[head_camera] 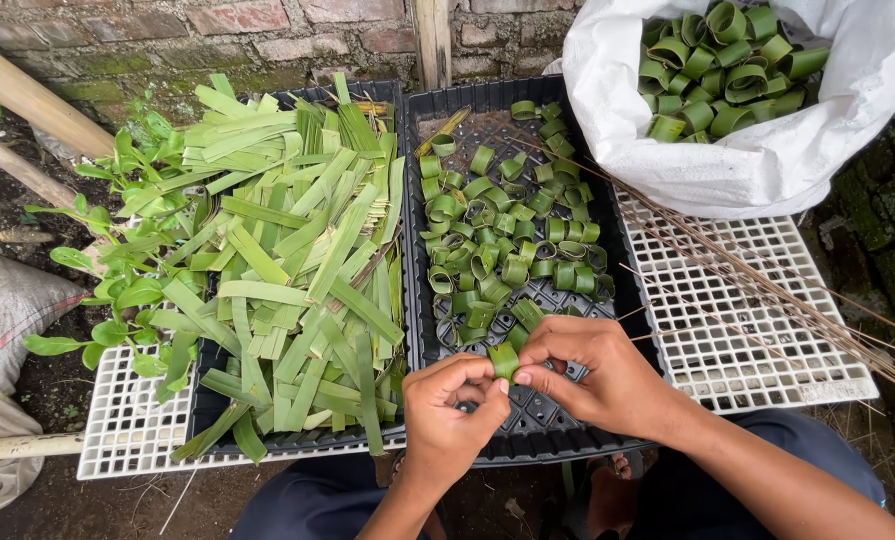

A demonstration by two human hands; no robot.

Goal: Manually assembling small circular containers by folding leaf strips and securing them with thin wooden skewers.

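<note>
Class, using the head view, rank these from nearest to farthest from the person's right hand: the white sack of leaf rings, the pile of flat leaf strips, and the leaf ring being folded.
1. Leaf ring being folded: pinched between both hands, touching the right hand.
2. Pile of flat leaf strips: in the black tray to the left.
3. White sack of leaf rings: top right, farthest away.

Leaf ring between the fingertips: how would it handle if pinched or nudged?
The leaf ring, pinched by left hand and right hand, is thin curled strip: probably light and easily squashed. Rings in the black tray lie tumbled, so it would likely roll or topple.
</note>
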